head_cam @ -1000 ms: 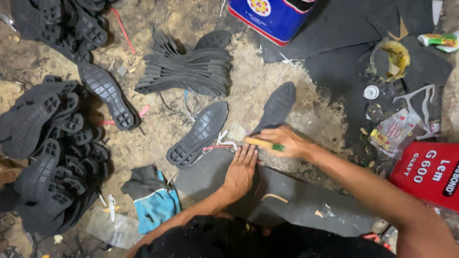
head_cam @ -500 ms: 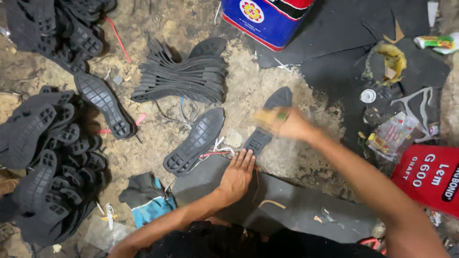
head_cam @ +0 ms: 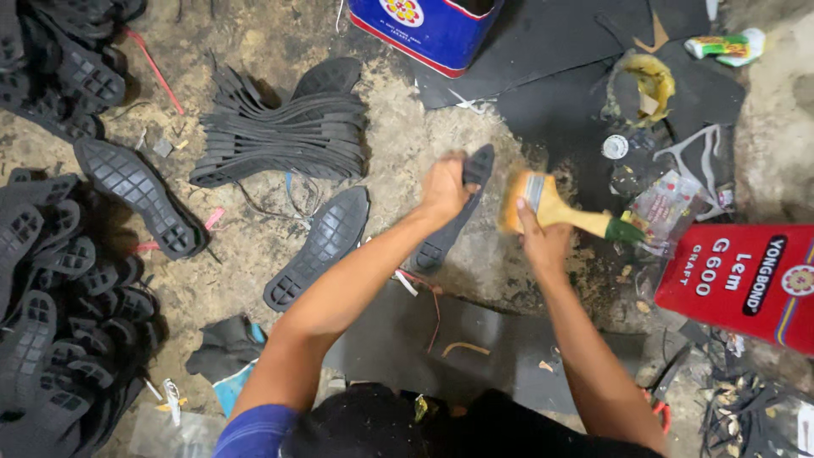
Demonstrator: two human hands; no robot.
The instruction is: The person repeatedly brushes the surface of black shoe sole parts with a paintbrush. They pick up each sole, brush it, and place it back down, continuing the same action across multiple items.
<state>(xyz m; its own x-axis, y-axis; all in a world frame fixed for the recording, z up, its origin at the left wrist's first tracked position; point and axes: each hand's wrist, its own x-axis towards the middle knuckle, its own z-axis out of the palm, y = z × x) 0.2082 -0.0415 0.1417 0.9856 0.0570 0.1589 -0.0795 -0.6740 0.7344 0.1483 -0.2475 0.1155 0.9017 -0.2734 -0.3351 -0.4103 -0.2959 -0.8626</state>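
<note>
My left hand (head_cam: 445,188) grips the upper end of a black rubber shoe sole (head_cam: 443,239), which slants down toward the sandy floor. My right hand (head_cam: 543,242) holds a flat paintbrush (head_cam: 566,214) with a wooden handle and a green end. Its glue-yellowed bristles sit just right of the sole. A second black sole (head_cam: 322,246) lies tread-up on the floor to the left of the held one.
A stack of thin black soles (head_cam: 280,136) lies beyond. A big pile of treaded soles (head_cam: 51,297) fills the left side. A red can (head_cam: 746,280) lies at the right, a blue can (head_cam: 424,30) stands at the top. A glue-crusted tin (head_cam: 649,80) and a black rubber sheet (head_cam: 398,339) are close by.
My left hand has left the black sheet and taken hold of the sole's upper end. My right hand with the brush has come off the sole to its right.
</note>
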